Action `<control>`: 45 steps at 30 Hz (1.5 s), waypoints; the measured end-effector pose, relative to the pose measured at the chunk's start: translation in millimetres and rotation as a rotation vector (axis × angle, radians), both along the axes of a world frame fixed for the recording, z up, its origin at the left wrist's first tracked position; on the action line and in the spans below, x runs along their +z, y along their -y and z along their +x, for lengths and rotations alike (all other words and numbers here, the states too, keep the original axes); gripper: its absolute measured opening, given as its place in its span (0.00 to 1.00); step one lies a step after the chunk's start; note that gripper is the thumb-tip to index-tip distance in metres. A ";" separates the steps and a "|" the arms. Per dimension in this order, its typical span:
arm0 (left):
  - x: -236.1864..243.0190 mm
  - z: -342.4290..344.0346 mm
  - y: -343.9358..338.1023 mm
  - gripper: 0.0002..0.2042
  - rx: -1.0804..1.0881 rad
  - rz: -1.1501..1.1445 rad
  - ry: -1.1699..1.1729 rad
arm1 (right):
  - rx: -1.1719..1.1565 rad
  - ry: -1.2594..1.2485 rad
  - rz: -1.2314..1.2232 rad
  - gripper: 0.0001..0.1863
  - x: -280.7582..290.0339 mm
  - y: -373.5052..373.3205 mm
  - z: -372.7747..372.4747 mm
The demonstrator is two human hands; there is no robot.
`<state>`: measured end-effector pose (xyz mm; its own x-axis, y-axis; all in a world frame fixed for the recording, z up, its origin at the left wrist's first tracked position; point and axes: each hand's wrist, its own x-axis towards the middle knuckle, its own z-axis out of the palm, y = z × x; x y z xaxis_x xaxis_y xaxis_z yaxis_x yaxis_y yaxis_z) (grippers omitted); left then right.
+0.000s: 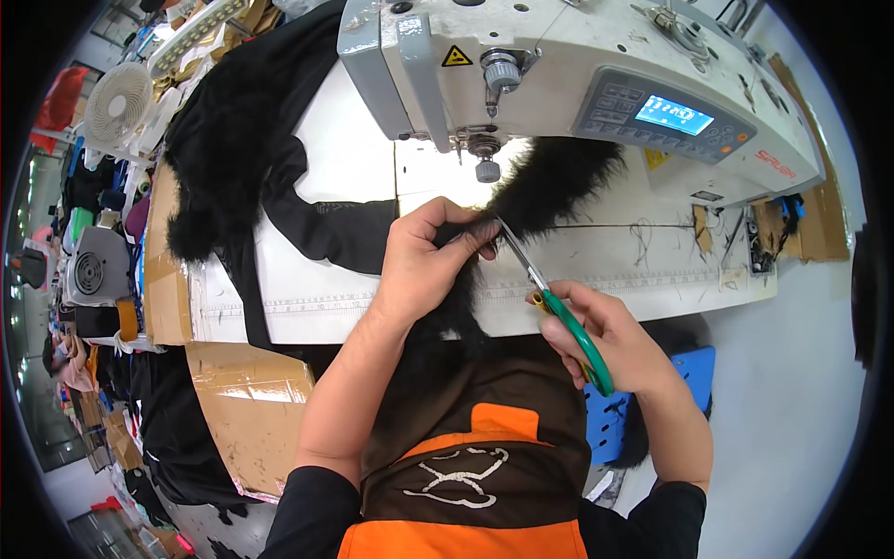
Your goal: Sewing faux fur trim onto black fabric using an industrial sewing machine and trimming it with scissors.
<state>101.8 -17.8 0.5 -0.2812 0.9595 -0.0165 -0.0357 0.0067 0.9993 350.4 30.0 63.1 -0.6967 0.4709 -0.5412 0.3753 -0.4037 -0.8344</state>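
Where the sewing table (610,252) narrows toward its right corner, we read a row of printed ruler marks (326,303) following the front edge. On the white sewing machine (568,37), set along the rear edge, we note red lettering (775,165), a yellow triangular warning label (456,57) and a lit blue display (675,114) bearing digits. Near the middle of the table, short of the front edge, our left hand (428,256) is clamped, thumb against fingers, on black fur (559,182), a long-piled, shaggy strip running from beneath the machine head down to that edge. Our right hand (605,340), at the front edge and right of its centre, is curled around the green looped handles of slim metal scissors (551,300); their tips lie at the left fingertips, and we cannot tell whether the blades touch the pile. Smooth black fabric (345,233) bends across the left half of the table. Below the front edge, a brown and orange apron (549,456) carries a white curved-line motif (456,480)
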 end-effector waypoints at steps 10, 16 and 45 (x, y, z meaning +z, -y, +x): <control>13.4 1.5 0.0 0.08 0.020 -0.088 0.066 | 0.016 -0.002 0.108 0.22 -1.5 -4.9 1.5; 16.0 -2.5 1.8 0.08 -0.023 -0.103 0.085 | 0.014 -0.015 0.102 0.21 -5.5 -5.3 3.3; 16.6 -7.7 19.5 0.11 0.141 -0.144 0.096 | 0.213 0.076 0.335 0.18 6.4 -15.5 31.6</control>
<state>94.1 -37.3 17.2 -0.4029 0.8967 -0.1834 -0.1416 0.1368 0.9804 382.0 45.5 69.5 -0.7616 0.4791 -0.4363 0.4872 -0.0206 -0.8730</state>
